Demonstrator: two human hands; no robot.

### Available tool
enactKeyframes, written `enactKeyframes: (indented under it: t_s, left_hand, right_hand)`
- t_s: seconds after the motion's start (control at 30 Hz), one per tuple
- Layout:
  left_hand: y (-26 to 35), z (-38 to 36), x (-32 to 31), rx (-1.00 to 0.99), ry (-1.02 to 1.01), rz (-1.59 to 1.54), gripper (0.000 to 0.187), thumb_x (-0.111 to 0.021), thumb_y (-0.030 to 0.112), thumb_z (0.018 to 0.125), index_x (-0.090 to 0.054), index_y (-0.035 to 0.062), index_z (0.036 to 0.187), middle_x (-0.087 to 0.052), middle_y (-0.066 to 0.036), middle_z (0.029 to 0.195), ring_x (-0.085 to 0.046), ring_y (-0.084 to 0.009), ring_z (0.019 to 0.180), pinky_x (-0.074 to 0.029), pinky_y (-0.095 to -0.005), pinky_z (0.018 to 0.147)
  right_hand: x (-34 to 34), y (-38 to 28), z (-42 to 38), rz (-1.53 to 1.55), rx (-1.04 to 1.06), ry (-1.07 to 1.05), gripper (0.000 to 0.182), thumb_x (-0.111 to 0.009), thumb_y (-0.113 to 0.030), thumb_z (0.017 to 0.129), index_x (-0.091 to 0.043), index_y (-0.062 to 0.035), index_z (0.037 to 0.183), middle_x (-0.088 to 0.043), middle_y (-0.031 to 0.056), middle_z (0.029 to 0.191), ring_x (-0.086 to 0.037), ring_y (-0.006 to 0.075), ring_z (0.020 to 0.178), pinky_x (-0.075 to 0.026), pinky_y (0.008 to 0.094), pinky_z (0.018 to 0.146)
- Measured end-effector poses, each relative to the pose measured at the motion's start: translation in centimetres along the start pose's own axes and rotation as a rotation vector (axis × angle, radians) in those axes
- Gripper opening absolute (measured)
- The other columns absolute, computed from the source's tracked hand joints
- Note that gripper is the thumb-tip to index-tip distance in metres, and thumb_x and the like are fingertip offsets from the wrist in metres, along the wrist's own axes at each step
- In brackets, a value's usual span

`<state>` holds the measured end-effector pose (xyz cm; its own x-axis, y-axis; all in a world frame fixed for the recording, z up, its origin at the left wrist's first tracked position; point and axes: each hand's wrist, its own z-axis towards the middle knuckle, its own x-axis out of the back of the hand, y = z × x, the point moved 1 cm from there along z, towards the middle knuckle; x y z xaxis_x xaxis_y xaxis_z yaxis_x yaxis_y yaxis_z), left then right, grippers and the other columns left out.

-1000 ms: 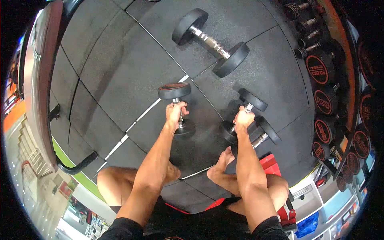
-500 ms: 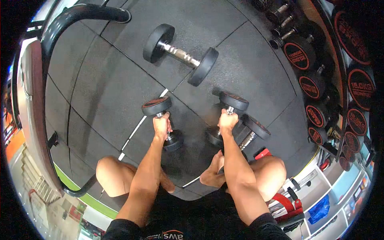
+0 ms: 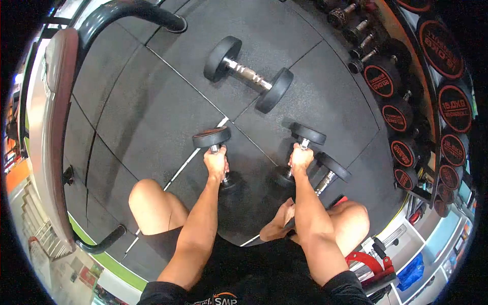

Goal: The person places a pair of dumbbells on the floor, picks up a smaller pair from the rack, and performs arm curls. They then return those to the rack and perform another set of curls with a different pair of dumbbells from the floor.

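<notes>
My left hand (image 3: pixel 216 162) is closed around the handle of a black dumbbell (image 3: pixel 211 137), its far head tilted up in front of the knuckles. My right hand (image 3: pixel 301 158) grips a second black dumbbell (image 3: pixel 309 133) in the same way. The lower heads of both are partly hidden by my wrists and lie in shade near the mat. Just right of my right hand, another dumbbell (image 3: pixel 333 168) rests on the floor, partly covered by my forearm. Farther forward, a larger dumbbell (image 3: pixel 249 74) with a silver handle lies on the mat.
A rack of dumbbells (image 3: pixel 394 118) with red lettering runs along the right. A padded bench (image 3: pixel 48 137) with a black tube frame (image 3: pixel 122 9) stands at the left. Shelves (image 3: pixel 406 239) are at the lower right. My bare legs are folded either side of my arms.
The whole view has shifted, so floor, bench and hands appear farther right. Both hands still hold their dumbbells, and these stand slightly more upright in view.
</notes>
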<state>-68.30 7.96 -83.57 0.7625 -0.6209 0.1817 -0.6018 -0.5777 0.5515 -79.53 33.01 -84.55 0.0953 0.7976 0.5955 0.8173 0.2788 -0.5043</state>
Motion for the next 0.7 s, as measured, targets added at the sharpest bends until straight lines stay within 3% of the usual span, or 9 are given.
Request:
enactKeyframes:
  t_s: [0.17,0.3,0.7]
  left_hand:
    - [-0.6,0.0,-0.5,-0.134,0.092,0.088,0.037,-0.070,0.020,0.088,-0.050,0.0036,0.063,-0.049,-0.004,0.046,-0.046,-0.0134,0.032,-0.036,-0.0311,0.028]
    - [-0.7,0.0,-0.9,-0.173,0.127,0.144,0.031,-0.067,0.018,0.089,-0.054,-0.0001,0.067,-0.051,-0.005,0.048,-0.048,-0.0141,0.033,-0.038,-0.0319,0.029]
    - [-0.4,-0.1,-0.9,-0.131,0.113,0.155,0.029,-0.064,0.016,0.088,-0.054,-0.0007,0.067,-0.050,-0.005,0.046,-0.047,-0.0136,0.032,-0.039,-0.0316,0.029]
  right_hand:
    - [-0.2,0.0,-0.2,0.028,0.006,-0.017,0.030,-0.067,-0.019,0.085,-0.056,0.0021,0.067,-0.055,0.0083,0.052,-0.052,0.0178,0.037,-0.039,0.0335,0.034]
    - [-0.2,-1.4,-1.3,0.063,-0.030,-0.096,0.029,-0.068,-0.017,0.085,-0.056,0.0011,0.066,-0.056,0.0086,0.053,-0.053,0.0178,0.038,-0.043,0.0333,0.035]
    - [-0.9,0.0,-0.4,0.135,-0.009,-0.134,0.033,-0.067,-0.018,0.089,-0.054,-0.0018,0.064,-0.054,0.0089,0.051,-0.050,0.0180,0.035,-0.048,0.0345,0.036]
